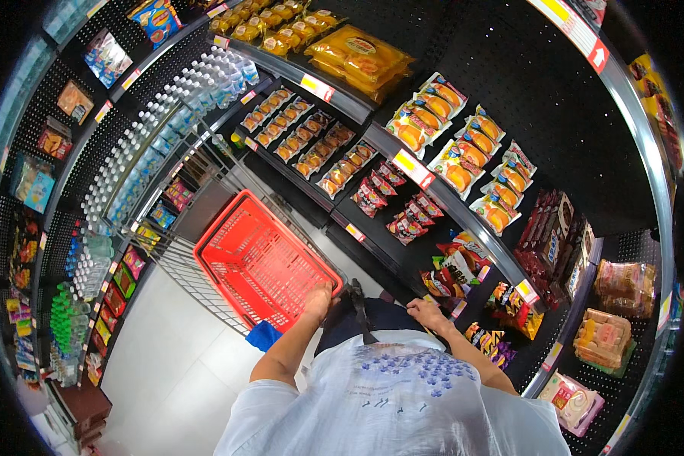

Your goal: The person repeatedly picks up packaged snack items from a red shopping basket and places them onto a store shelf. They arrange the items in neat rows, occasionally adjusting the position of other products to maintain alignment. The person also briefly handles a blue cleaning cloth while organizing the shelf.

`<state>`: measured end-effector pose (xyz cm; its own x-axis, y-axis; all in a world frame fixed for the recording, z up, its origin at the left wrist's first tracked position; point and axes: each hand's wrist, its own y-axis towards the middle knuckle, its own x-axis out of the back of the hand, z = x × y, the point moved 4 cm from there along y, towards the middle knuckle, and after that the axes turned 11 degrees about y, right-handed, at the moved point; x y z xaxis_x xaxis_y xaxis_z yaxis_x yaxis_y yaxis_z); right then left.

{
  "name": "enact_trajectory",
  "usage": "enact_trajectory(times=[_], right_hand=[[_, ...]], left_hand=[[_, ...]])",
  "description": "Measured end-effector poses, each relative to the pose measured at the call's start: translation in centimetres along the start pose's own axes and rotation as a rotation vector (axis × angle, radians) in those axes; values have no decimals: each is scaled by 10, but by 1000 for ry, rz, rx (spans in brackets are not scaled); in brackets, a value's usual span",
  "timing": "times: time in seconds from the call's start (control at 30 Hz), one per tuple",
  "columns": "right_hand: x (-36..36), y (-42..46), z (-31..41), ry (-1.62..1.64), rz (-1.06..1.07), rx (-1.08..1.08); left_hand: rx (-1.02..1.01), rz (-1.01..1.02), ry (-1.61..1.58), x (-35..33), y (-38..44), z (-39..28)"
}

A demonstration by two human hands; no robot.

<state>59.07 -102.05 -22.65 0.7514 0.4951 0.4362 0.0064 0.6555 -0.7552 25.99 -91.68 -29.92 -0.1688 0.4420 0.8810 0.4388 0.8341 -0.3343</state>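
My left hand is closed over the near rim of a red plastic shopping basket, and nothing lies inside that basket. Around it runs the wire frame of a metal shopping cart. Close to my waist, my right hand has its fingers curled beside the lower shelf edge; whether they hold anything is hidden. Nearest to this hand are snack bags on the bottom shelf and yellow-and-black snack packs.
Packaged bread rolls and small wrapped cakes fill the shelves ahead. Bottled water stands in rows on the left shelving. Dark cartons and boxed pastries sit at right. Pale floor tiles show at left.
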Motion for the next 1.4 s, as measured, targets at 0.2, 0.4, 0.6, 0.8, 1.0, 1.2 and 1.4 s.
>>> enact_trajectory(times=[0.2, 0.4, 0.6, 0.8, 1.0, 1.2, 1.4], right_hand=[[-1, 0, -22, -9, -41, 49], [6, 2, 6, 11, -11, 136], [6, 5, 4, -29, -65, 171], [18, 3, 14, -49, -104, 125], [42, -15, 13, 6, -119, 83], [72, -63, 56, 177, -264, 189], [133, -74, 172, 538, -340, 593]], left_hand=[[-143, 21, 67, -19, -14, -12], [-131, 120, -15, -6, -20, -39], [-136, 112, -21, -12, -13, -34], [-85, 181, -112, -13, -11, -29], [-52, 164, -179, -11, -9, -27], [-20, 109, -376, 85, 14, -42], [-205, -322, -700, 225, 97, -82]])
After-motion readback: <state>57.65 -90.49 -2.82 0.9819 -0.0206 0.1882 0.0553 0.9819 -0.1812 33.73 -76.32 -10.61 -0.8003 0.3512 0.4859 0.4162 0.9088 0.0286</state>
